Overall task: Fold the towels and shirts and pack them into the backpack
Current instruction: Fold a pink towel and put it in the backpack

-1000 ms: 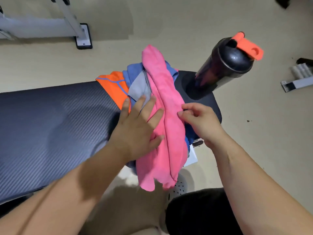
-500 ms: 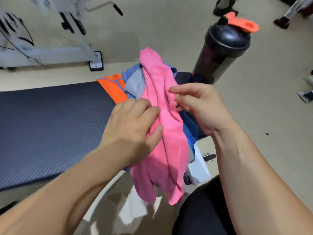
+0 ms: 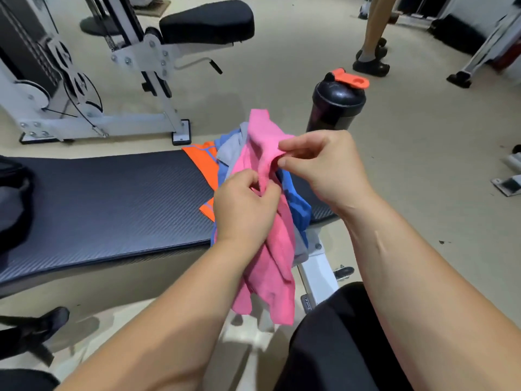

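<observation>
A pink towel (image 3: 275,261) lies on top of a pile of cloth at the right end of a dark padded bench (image 3: 107,198) and hangs over its front edge. My right hand (image 3: 324,167) pinches a fold of the towel near its top. My left hand (image 3: 245,207) pinches the towel a little lower. Under it lie a blue cloth (image 3: 296,204), a grey cloth (image 3: 229,149) and an orange shirt (image 3: 204,162). A dark bag (image 3: 11,198), partly cut off, sits at the bench's left end.
A black shaker bottle (image 3: 335,105) with an orange lid stands just behind the pile. A white gym machine (image 3: 93,88) with a black seat is behind the bench. Another person's legs (image 3: 372,38) stand at the back right. My black-clad knee (image 3: 338,340) is in front.
My left hand went from lying flat on the towel to pinching it. My right hand rose and took a fold near the top. The view tilted up, showing more of the room.
</observation>
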Motion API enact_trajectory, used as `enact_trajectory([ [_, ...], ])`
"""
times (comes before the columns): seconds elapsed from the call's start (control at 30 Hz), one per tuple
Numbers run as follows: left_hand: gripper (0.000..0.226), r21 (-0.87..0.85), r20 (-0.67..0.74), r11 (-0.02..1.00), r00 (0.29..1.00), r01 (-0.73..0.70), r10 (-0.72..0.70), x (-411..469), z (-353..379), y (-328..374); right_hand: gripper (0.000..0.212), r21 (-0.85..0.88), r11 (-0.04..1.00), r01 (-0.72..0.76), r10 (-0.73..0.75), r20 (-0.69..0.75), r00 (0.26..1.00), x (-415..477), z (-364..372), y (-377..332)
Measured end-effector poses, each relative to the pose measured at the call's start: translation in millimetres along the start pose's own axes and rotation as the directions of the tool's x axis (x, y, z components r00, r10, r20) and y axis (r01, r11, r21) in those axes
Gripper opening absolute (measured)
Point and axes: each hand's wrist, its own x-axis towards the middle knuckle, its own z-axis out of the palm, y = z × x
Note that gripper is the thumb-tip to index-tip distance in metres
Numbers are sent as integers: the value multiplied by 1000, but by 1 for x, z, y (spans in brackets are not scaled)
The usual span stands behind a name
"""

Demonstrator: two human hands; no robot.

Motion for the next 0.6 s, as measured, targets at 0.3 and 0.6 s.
enact_trajectory([
  [0.3, 15, -284, 527, 944, 850, 166, 10, 4, -117, 13, 10, -467, 844, 265, -257, 83, 963, -15, 25, 13],
  [0.6, 25, 366, 347, 913, 937, -181, 47, 19, -204, 10, 23, -539, 831, 140, -129, 58, 990, -13, 21, 7],
])
